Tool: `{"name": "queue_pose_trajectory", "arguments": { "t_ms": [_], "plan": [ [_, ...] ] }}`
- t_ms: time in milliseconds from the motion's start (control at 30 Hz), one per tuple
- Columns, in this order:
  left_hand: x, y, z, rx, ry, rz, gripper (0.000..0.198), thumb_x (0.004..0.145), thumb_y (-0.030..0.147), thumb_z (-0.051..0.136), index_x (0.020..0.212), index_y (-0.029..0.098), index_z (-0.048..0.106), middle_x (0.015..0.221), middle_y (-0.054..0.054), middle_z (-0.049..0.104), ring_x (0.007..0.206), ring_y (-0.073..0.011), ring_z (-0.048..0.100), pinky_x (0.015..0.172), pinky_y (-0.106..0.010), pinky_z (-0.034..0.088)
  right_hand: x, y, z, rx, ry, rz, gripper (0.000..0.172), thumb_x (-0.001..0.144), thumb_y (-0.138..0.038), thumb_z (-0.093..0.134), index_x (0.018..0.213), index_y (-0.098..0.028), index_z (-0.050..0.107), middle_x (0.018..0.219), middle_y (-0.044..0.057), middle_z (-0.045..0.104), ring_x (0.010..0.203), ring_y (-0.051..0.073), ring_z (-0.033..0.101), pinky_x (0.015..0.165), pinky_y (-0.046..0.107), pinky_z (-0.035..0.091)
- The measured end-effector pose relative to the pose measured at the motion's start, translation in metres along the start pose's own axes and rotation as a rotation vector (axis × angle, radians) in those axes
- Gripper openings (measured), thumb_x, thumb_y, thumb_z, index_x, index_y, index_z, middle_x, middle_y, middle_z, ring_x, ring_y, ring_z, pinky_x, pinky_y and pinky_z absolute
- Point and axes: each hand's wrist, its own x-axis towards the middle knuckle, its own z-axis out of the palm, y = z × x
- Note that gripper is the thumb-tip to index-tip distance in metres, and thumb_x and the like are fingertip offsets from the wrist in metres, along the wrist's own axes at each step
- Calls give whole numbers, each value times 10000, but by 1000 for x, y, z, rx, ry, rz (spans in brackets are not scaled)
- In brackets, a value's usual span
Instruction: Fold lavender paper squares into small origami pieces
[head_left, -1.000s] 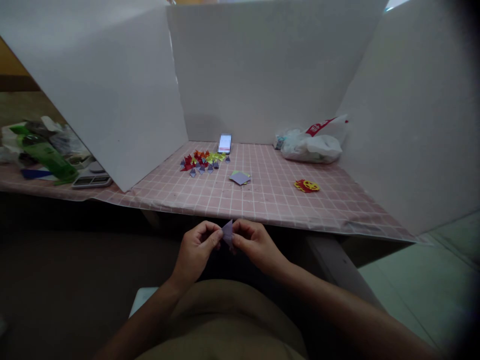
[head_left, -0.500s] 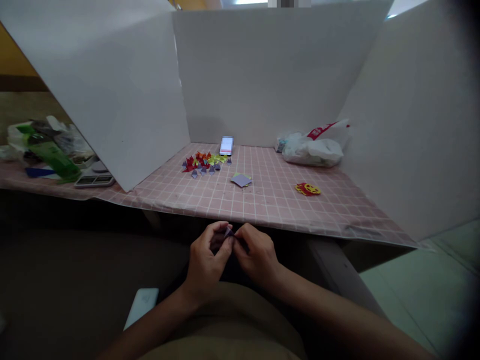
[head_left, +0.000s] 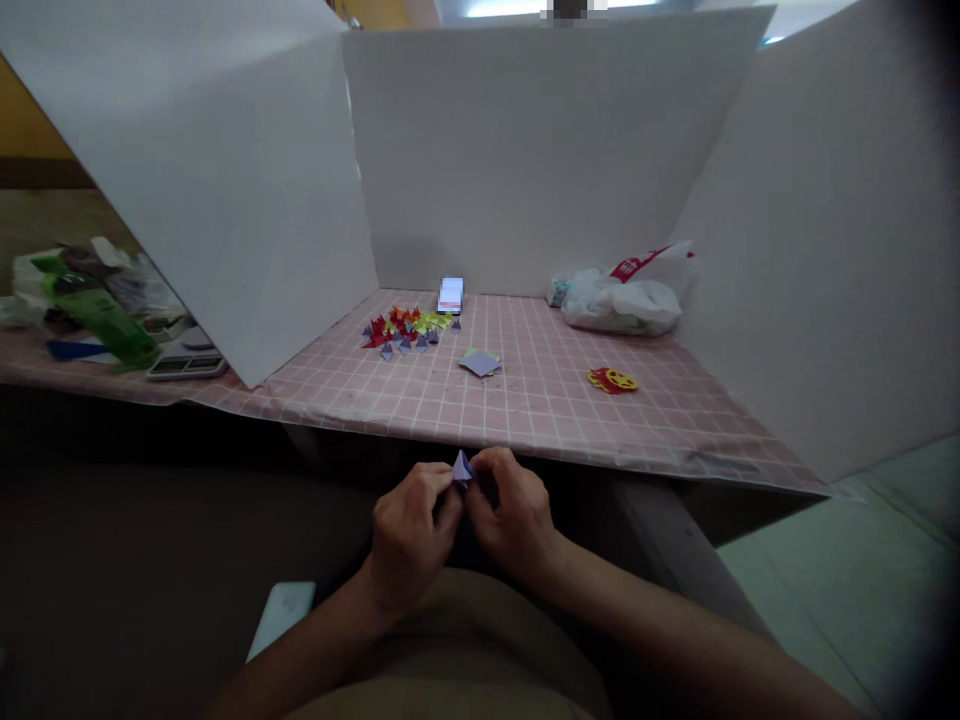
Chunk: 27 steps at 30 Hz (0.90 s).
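A small lilac origami piece (head_left: 462,468), folded to a point at the top, is held just in front of the table edge. My left hand (head_left: 415,525) is closed, pinching its left side. On the other side, thumb and fingers of my right hand (head_left: 511,505) pinch its right edge. Farther back on the table lies a stack of square paper sheets (head_left: 480,363), lilac on top with yellow-green showing beneath. Behind it to the left is a cluster of small folded paper pieces (head_left: 405,330) in red, orange, yellow and lilac.
A phone (head_left: 451,295) leans at the back. White plastic bag (head_left: 626,300) and red-yellow cutouts (head_left: 613,380) lie right on the checked tablecloth (head_left: 540,410). White panels (head_left: 555,150) surround the table. At left are a green bottle (head_left: 101,310) and a scale (head_left: 187,363); a white device (head_left: 283,612) lies below.
The origami piece has turned upright between my fingers, so its pointed face now shows. My left hand has rolled over, its back more to the camera. My right hand keeps its pinch.
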Motion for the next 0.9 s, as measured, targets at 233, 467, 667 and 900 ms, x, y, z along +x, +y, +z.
{"name": "queue_pose_trajectory", "arguments": {
  "t_ms": [233,467,667,900],
  "plan": [
    [1,1,-1,35,37,81,114,866,73,604,914,169,563,821,-44,713,709,-138,700,682,-216,547,1,-2,-2,-37,40,-32,183,837,-61,476,940,-212,477,711,8,616,600,154,614,577,253,487],
    [-1,-2,-3,9,66,159,163,843,56,634,958,158,582,853,-67,726,759,-148,715,713,-218,558,4,-5,-6,21,78,-27,268,829,-53,481,1042,-216,493,809,36,690,660,162,664,609,256,537],
    [2,-7,-6,-202,-19,31,163,872,58,605,980,180,606,908,-57,717,831,-146,703,756,-233,553,9,2,-9,-15,110,-157,256,868,-24,449,1019,-214,528,749,20,687,615,154,643,591,261,530],
    [21,4,-21,-687,-170,-700,147,904,255,581,984,177,677,891,-41,698,731,-147,653,662,-253,538,10,12,-13,11,-74,-382,191,924,-76,454,1008,-202,570,771,61,676,685,185,642,717,357,566]
  ]
}}
